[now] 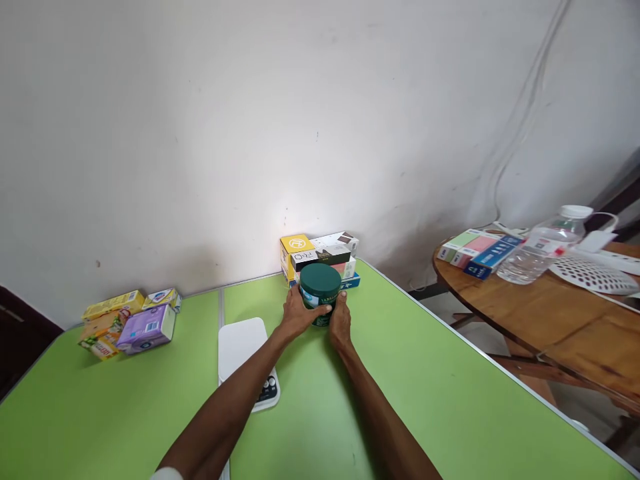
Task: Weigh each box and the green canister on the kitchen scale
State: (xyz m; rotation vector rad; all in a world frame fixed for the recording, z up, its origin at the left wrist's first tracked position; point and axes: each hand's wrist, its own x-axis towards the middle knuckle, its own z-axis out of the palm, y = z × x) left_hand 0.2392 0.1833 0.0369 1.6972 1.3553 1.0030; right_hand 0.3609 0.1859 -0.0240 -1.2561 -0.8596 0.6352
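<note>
A dark green round jar (321, 280) with a flat lid stands upright near the back of the green table, held from both sides. My left hand (300, 313) wraps its left side, thumb across the front. Against the right side presses my right hand (341, 322), fingers partly hidden behind the jar. Directly behind it sit several stacked boxes: a yellow box (296, 244), a black-and-white box (320, 257) and a blue box (354, 281) at the bottom. Left of the jar lies a white kitchen scale (242, 343), its button panel partly covered by my left forearm.
At the table's (175, 407) back left are a purple pack (147, 329), an orange-and-green box (103, 333) and yellow packs (114, 305). The wooden table (505, 313) on the right bears a clear bottle (543, 247), boxes (493, 253) and a white perforated object (595, 273). A wall rises behind.
</note>
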